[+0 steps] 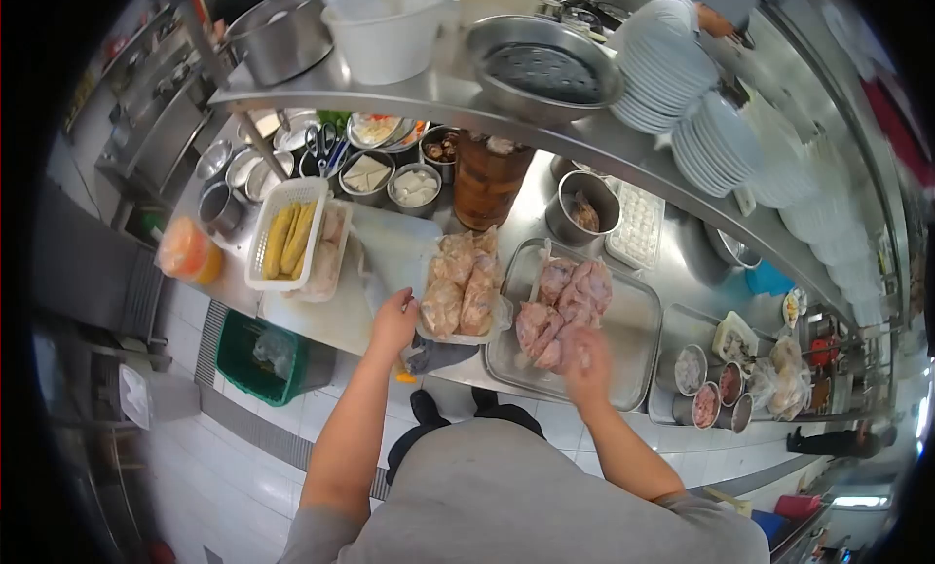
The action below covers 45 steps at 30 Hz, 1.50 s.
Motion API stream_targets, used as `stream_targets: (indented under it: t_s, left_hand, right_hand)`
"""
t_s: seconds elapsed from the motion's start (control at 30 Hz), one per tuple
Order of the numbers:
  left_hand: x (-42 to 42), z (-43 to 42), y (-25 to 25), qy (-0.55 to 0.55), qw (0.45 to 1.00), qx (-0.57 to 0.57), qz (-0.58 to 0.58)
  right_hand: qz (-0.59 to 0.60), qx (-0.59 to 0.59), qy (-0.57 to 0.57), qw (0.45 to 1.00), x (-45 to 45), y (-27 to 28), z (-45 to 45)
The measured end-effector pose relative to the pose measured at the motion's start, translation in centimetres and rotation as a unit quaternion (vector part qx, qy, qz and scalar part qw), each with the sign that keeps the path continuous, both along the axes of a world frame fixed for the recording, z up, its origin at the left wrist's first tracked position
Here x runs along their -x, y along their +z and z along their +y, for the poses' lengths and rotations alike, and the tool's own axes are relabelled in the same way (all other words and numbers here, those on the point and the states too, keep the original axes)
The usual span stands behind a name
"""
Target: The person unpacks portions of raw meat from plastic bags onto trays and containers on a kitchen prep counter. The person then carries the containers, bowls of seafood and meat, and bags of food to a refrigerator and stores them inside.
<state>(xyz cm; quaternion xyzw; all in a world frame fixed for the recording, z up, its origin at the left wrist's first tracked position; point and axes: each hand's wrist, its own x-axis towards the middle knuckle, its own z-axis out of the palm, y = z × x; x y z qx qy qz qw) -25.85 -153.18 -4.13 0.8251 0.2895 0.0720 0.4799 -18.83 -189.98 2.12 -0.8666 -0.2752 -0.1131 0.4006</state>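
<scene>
My left hand [394, 320] is beside the left edge of a white container [453, 338] filled with bagged pieces of raw meat [460, 289]. Its fingers look loosely apart with nothing visible in them; whether they touch the container I cannot tell. To the right, raw chicken pieces [573, 296] lie in a shallow metal tray [631, 355]. Over the front of that tray, against the nearest pieces, is my right hand [587, 364], smeared by motion, so its fingers cannot be read. A white cutting board [390, 235] extends behind my left hand.
A white basket [255, 257] of yellow items stands left, with metal bowls behind it. Overhead runs a steel shelf [419, 94] with stacked plates [662, 67]. Metal pots of meat [705, 408] sit at right. A green bin [239, 355] stands on the floor.
</scene>
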Motion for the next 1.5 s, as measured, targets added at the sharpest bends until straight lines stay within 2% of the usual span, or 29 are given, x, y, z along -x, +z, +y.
stream_targets:
  t_s: [0.07,0.1,0.17,0.23,0.27,0.3,0.37,0.4,0.5,0.57,0.6,0.67,0.73,0.83,0.9,1.03,1.07,1.1,1.17,1.23,1.33,1.37,1.43,1.47,1.5]
  left_hand:
    - [-1.3,-0.4,0.9,-0.010,0.999,-0.052,0.009]
    - [-1.8,-0.9,1.1,-0.013,0.996,-0.090,0.017]
    - [-2.0,-0.7,0.0,-0.018,0.995,-0.098,0.027]
    - [-2.0,-0.4,-0.6,-0.021,0.993,-0.105,0.039]
    - [-1.9,-0.4,-0.7,-0.014,0.997,-0.065,0.030]
    - [-1.9,-0.3,-0.7,-0.005,0.999,-0.025,0.020]
    - [-1.9,-0.1,-0.5,-0.003,0.999,-0.034,0.008]
    - [-1.7,-0.2,-0.4,0.006,0.999,-0.037,-0.003]
    - [-1.3,-1.9,3.1,0.026,0.998,0.002,-0.051]
    - [-1.4,-2.0,5.3,0.026,0.985,0.146,-0.083]
    - [-1.5,-3.1,7.4,0.029,0.983,0.161,-0.083]
    - [-1.9,-5.0,9.4,0.005,0.979,0.182,-0.087]
    - [-2.8,-8.3,12.3,-0.045,0.967,0.221,-0.116]
    - [-4.6,-12.8,12.1,-0.080,0.958,0.231,-0.147]
    - [-5.7,-15.0,11.2,-0.133,0.964,0.209,-0.095]
    - [-7.5,-17.3,7.3,-0.170,0.961,0.195,-0.098]
    - [-7.7,-17.2,5.6,-0.175,0.969,0.155,-0.074]
    - [-7.7,-17.5,5.5,-0.181,0.976,0.115,-0.047]
    - [-7.8,-17.7,5.5,-0.186,0.975,0.113,-0.043]
    - [-7.0,-17.8,5.6,-0.191,0.975,0.110,-0.028]
    - [-7.6,-17.7,4.2,-0.195,0.970,0.132,-0.063]
    - [-7.5,-17.5,3.1,-0.174,0.970,0.160,-0.055]
    - [-8.0,-17.4,3.0,-0.158,0.970,0.179,-0.054]
    - [-8.1,-17.4,3.5,-0.115,0.959,0.256,-0.036]
    - [-8.2,-17.5,3.9,-0.068,0.941,0.331,-0.018]
  right_hand:
    - [0.095,-0.065,0.100,0.988,-0.6,3.3,5.6]
    - [0.116,-0.036,0.073,0.990,-1.8,1.8,7.9]
    - [0.169,0.026,0.026,0.985,-4.8,-2.3,12.2]
    - [0.302,0.063,0.039,0.950,-7.9,-1.2,15.0]
    - [0.400,0.066,0.071,0.912,-8.7,0.9,15.5]
    - [0.402,0.059,0.065,0.911,-8.7,-0.3,15.9]
    - [0.382,0.068,-0.008,0.922,-9.5,-3.6,16.5]
    - [0.384,0.065,-0.012,0.921,-9.5,-3.3,16.1]
    - [0.336,0.029,0.007,0.941,-8.8,-0.8,14.3]
    - [0.270,-0.002,0.014,0.963,-9.5,1.6,13.0]
    - [0.290,-0.024,0.031,0.956,-9.4,3.6,11.7]
    - [0.282,-0.038,0.009,0.959,-9.1,7.5,8.8]
    - [0.244,-0.069,-0.042,0.966,-9.0,7.8,5.6]
    - [0.213,-0.103,-0.083,0.968,-8.9,8.8,0.9]
    - [0.255,-0.150,-0.111,0.949,-8.4,9.7,-1.7]
    - [0.233,-0.110,-0.164,0.952,-9.0,3.4,-4.7]
    - [0.238,-0.118,-0.169,0.949,-8.9,1.0,-4.7]
    - [0.244,-0.126,-0.175,0.945,-8.3,0.4,-4.4]
    - [0.220,-0.117,-0.181,0.952,-8.2,-0.1,-4.4]
    - [0.241,-0.176,-0.183,0.937,-7.4,-0.7,-4.3]
    - [0.271,-0.154,-0.181,0.933,-7.0,1.1,-4.8]
    - [0.269,-0.158,-0.184,0.932,-7.0,0.0,-5.2]
    - [0.219,-0.245,-0.153,0.932,-7.5,-4.2,-5.8]
    - [0.217,-0.251,-0.154,0.931,-7.3,-5.4,-6.2]
    - [0.272,-0.286,-0.186,0.900,-6.9,-6.5,-6.8]
